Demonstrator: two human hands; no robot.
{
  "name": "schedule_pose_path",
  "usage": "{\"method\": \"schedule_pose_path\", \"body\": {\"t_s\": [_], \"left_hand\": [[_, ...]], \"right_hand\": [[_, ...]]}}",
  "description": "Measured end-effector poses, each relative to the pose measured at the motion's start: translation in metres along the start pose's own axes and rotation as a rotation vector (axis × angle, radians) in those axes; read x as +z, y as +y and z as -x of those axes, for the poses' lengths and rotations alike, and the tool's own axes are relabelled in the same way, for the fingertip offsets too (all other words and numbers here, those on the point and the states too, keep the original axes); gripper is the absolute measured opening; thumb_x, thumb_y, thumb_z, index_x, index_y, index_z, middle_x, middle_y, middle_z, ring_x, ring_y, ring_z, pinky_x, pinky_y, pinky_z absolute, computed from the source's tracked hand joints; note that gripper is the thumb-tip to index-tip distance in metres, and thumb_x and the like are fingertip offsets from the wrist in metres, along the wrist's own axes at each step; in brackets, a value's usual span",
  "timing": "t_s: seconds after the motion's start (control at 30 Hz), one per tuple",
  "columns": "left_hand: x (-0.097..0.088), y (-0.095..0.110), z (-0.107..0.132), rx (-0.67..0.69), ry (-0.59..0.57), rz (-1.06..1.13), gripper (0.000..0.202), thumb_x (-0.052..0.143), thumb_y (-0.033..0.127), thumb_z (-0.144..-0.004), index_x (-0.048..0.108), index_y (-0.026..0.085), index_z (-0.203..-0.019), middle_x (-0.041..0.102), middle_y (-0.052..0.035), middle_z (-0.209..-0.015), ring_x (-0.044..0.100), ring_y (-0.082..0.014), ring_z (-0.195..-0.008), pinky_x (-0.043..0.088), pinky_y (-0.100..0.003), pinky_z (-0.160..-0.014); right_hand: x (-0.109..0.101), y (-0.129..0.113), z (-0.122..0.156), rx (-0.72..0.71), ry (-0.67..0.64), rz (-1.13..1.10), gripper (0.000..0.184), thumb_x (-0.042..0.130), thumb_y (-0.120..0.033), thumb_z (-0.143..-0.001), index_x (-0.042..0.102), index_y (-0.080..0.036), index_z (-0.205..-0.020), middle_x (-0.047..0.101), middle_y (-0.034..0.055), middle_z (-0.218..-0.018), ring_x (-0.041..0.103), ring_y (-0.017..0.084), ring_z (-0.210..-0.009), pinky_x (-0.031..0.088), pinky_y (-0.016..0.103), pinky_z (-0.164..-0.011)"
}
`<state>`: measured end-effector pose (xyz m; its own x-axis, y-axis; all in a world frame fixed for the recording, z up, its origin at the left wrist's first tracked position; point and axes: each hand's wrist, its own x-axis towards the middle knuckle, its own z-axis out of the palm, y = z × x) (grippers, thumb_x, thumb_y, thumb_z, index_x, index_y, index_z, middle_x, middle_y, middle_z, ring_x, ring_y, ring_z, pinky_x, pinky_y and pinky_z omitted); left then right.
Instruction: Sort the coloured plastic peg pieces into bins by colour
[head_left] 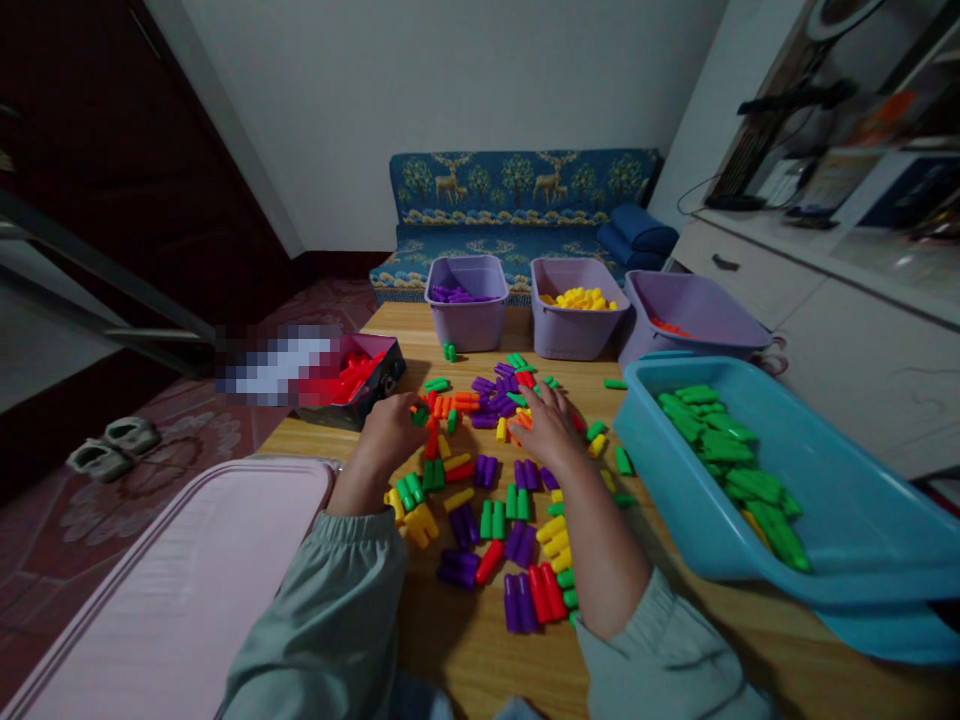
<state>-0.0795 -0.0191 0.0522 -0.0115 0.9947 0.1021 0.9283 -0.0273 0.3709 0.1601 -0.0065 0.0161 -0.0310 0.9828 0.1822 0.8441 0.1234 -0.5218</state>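
Observation:
Many finger-shaped plastic blocks in purple (520, 603), green (493, 519), yellow (555, 538), red (547, 592) and orange (454, 403) lie scattered over the wooden table. My left hand (391, 432) is at the left side of the pile with its fingers curled. A green block (418, 413) shows at its fingertips, beside the orange ones; what is inside the grip is hidden. Over the right part of the pile, my right hand (549, 425) reaches with fingers spread. An orange block (520, 424) lies between its thumb and index finger, and it does not look lifted.
Purple bins hold purple blocks (459, 295), yellow blocks (581, 299) and red-orange blocks (670, 327). A blue tub (840, 480) with green blocks stands right. At the left are a dark box (390, 368) of red pieces and a pink lid (202, 580). A patterned sofa (517, 200) stands behind.

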Motion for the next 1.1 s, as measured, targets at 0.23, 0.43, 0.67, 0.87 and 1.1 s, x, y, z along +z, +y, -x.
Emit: {"method": "schedule_pose_path", "body": {"t_s": [0.23,0.43,0.67,0.87,1.1], "left_hand": [[0.016,0.036,-0.002,0.091,0.032,0.493,0.037,0.063,0.029,-0.075,0.07,0.016,-0.108,0.071,-0.0052,-0.077,0.064,-0.0194,-0.067,0.048,-0.028,-0.064],[0.036,0.049,0.0,0.244,0.09,0.351,0.035,0.054,0.012,-0.072,0.073,0.018,-0.101,0.073,-0.0069,-0.098,0.065,-0.023,-0.093,0.049,-0.034,-0.087],[0.051,0.049,0.007,0.312,0.022,0.185,0.048,0.049,0.008,-0.074,0.07,0.018,-0.117,0.066,-0.01,-0.12,0.064,-0.0251,-0.104,0.05,-0.034,-0.089],[0.057,0.049,0.009,0.28,-0.025,0.133,0.056,0.05,0.005,-0.072,0.066,0.019,-0.124,0.062,-0.0118,-0.126,0.063,-0.0267,-0.107,0.051,-0.034,-0.089],[0.066,0.044,0.005,0.312,0.009,0.269,0.052,0.05,0.003,-0.071,0.07,0.016,-0.117,0.063,-0.0135,-0.12,0.062,-0.0254,-0.108,0.049,-0.035,-0.096]], "right_hand": [[-0.005,-0.004,0.001,-0.06,-0.147,0.097,0.044,0.065,-0.031,-0.081,0.064,-0.018,-0.123,0.06,0.0108,-0.131,0.051,0.026,-0.124,0.036,0.038,-0.106],[-0.012,-0.012,0.0,0.039,-0.109,0.045,0.018,0.057,-0.02,-0.081,0.074,-0.021,-0.088,0.075,0.0065,-0.092,0.067,0.021,-0.09,0.046,0.029,-0.078],[-0.017,-0.008,-0.006,0.096,0.081,0.009,0.02,0.053,-0.023,-0.084,0.072,-0.022,-0.09,0.073,0.0062,-0.094,0.066,0.021,-0.09,0.047,0.029,-0.078],[-0.014,0.008,-0.028,-0.026,0.047,0.092,0.042,0.051,-0.006,-0.077,0.068,-0.017,-0.114,0.065,0.0114,-0.121,0.056,0.024,-0.117,0.038,0.035,-0.104],[-0.001,0.03,-0.049,0.05,0.027,0.147,0.046,0.053,0.001,-0.07,0.072,-0.024,-0.104,0.066,0.0121,-0.109,0.056,0.027,-0.111,0.043,0.042,-0.099]]}}
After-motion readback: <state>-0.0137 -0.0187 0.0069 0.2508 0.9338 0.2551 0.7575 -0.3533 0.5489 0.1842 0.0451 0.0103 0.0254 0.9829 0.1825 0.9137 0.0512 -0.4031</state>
